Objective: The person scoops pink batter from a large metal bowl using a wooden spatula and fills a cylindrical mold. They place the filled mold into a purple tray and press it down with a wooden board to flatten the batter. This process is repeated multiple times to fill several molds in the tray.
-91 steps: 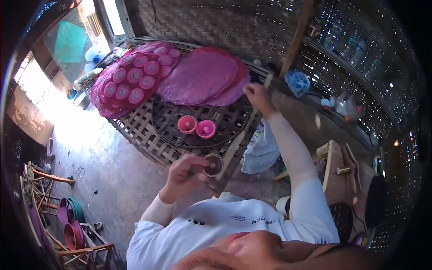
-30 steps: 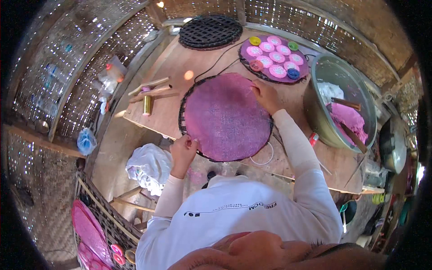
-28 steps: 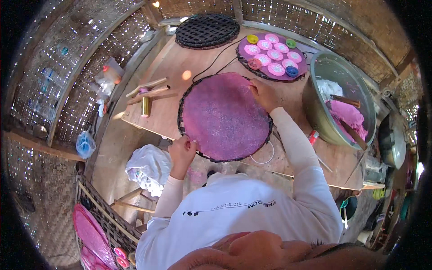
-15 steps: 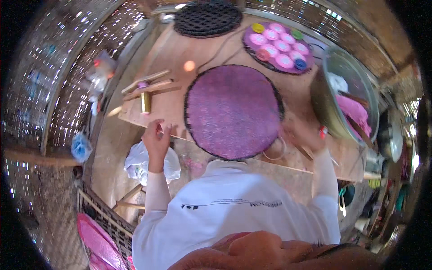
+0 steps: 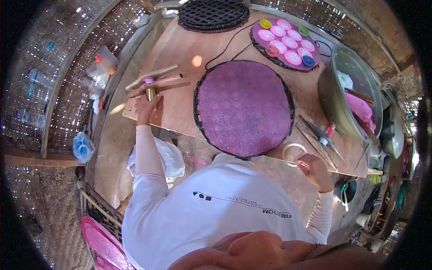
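A thin purple-pink round sheet [image 5: 243, 108] lies on a black woven tray in the middle of the table. At its left, my left hand [image 5: 146, 105] is closed on an upright gold cylinder [image 5: 150, 93] beside several wooden sticks [image 5: 164, 83]. My right hand [image 5: 312, 168] is at the table's front edge, below and right of the tray, fingers curled on the near edge of a thin white ring [image 5: 294, 144]. A long dark tool [image 5: 317, 132] and a small red cylinder [image 5: 330, 129] lie between the tray and a big grey-green tub [image 5: 329, 112].
Behind are a stack of black lattice trays [image 5: 211, 13] and a tray of pink discs with coloured cups [image 5: 281, 38], with dark cords nearby. The tub holds pink material [image 5: 362, 110]. A white sack [image 5: 166, 155] is below the table, blue bag [image 5: 83, 146] at left.
Three seconds ago the view faced another table. Since then both hands have let go of the purple sheet's edge: the left moved up-left to the gold cylinder, the right down-right to the white ring.
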`<control>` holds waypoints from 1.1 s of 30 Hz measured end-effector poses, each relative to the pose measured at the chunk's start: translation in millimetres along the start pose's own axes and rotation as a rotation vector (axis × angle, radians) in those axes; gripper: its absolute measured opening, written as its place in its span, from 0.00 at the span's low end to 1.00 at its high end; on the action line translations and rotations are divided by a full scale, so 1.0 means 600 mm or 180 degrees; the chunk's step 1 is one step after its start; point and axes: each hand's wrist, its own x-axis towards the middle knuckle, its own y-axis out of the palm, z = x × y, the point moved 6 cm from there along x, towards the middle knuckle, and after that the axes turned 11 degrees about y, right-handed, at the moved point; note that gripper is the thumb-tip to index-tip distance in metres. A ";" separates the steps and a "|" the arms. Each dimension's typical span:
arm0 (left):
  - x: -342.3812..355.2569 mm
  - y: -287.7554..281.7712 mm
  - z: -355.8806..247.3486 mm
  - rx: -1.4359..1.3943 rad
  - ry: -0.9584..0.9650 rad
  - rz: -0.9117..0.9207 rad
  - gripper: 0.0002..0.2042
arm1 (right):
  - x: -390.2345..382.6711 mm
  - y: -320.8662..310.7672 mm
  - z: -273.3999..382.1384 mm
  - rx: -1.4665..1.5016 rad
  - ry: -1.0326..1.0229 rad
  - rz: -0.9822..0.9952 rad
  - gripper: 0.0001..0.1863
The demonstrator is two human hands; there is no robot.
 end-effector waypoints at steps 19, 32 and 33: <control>-0.123 -0.032 -0.202 -0.3243 0.1997 -0.0707 0.14 | 0.237 -0.038 0.252 0.1616 -0.0766 -0.1220 0.15; -0.165 -0.141 -0.394 -0.4411 0.3128 0.1548 0.32 | 0.218 -0.042 0.265 0.2565 -0.0082 0.2070 0.21; -0.143 -0.145 -0.386 -0.5455 0.2224 0.1033 0.32 | 0.218 -0.041 0.261 0.2562 -0.0030 0.2112 0.22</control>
